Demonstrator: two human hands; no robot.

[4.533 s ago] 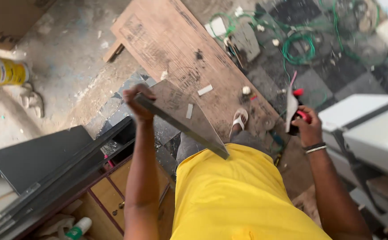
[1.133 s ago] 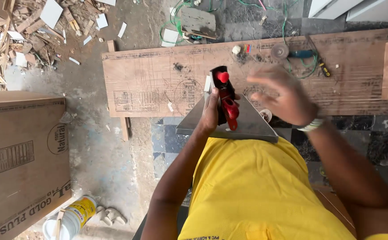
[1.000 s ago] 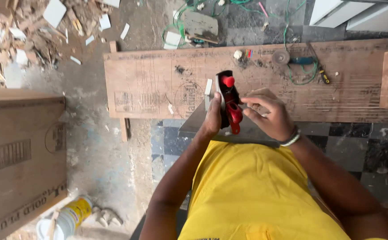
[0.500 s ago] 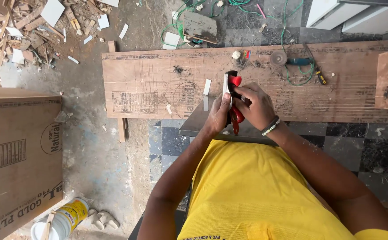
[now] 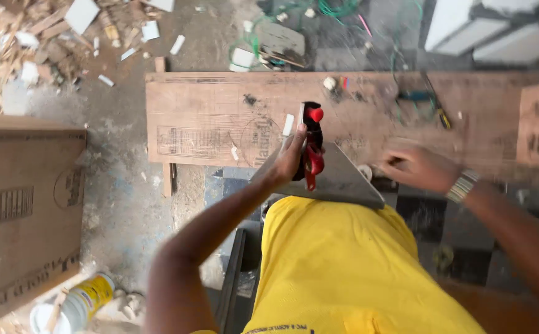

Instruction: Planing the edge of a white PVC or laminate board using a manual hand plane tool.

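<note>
My left hand [image 5: 292, 158] grips a black hand plane with red handles [image 5: 311, 145] that rests on a grey triangular panel [image 5: 337, 180]. The panel lies against the edge of a long wooden board [image 5: 220, 117]. My right hand [image 5: 415, 166], blurred and wearing a metal wristband, hovers to the right of the plane above the board's near edge, fingers loosely curled, holding nothing I can make out.
A large cardboard box [image 5: 25, 204] lies at the left. A yellow glue tin [image 5: 75, 300] stands on the dusty floor at lower left. Wood scraps [image 5: 28, 43] litter the top left. Green wire [image 5: 337, 9] and a screwdriver [image 5: 433, 108] lie at the back.
My right hand has let go of the plane and moved off to the right. My left hand stays on the plane and panel.
</note>
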